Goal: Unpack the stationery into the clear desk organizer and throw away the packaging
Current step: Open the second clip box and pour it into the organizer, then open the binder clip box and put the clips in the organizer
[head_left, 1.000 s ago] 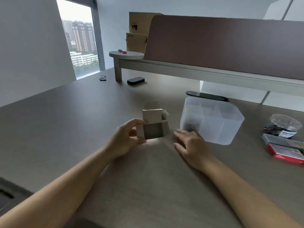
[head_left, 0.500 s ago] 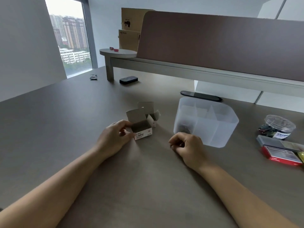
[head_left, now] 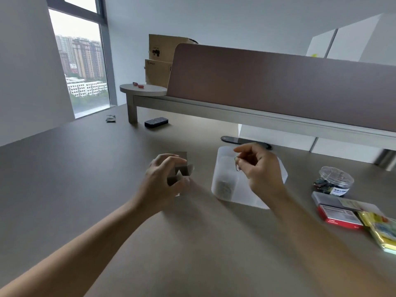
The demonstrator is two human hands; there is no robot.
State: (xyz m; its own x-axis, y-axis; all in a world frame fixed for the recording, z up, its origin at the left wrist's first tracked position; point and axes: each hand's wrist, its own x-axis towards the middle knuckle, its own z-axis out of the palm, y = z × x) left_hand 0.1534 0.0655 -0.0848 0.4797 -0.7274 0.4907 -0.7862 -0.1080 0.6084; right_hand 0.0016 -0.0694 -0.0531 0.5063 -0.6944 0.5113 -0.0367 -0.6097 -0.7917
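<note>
The left hand [head_left: 165, 176] is curled round a small cardboard box [head_left: 181, 171] near the middle of the bench [head_left: 107, 168], its flaps standing open; the box looks like thin folded card, light and easily crushed, so a hold across its two side walls, as here, seems safest, and once empty it should flatten without effort for the bin. At about 3 o'clock from it, the right hand [head_left: 260, 170] pinches a small bent-wire piece, probably a paper clip [head_left: 237, 165], between thumb and forefinger, directly over the clear desk organizer [head_left: 225, 189]. Such a clip would be stiff, smooth, nearly weightless and apt to slip, so a fingertip pinch suits it. The organizer is frosted translucent plastic with rounded corners and inner dividers; something pale lies in its near compartment, too blurred to name. At 3 o'clock from the organizer stand a round clear tub [head_left: 335, 180] of dark clips, a red and grey box [head_left: 338, 215] and a glossy yellow packet [head_left: 383, 232], apparently still sealed.
</note>
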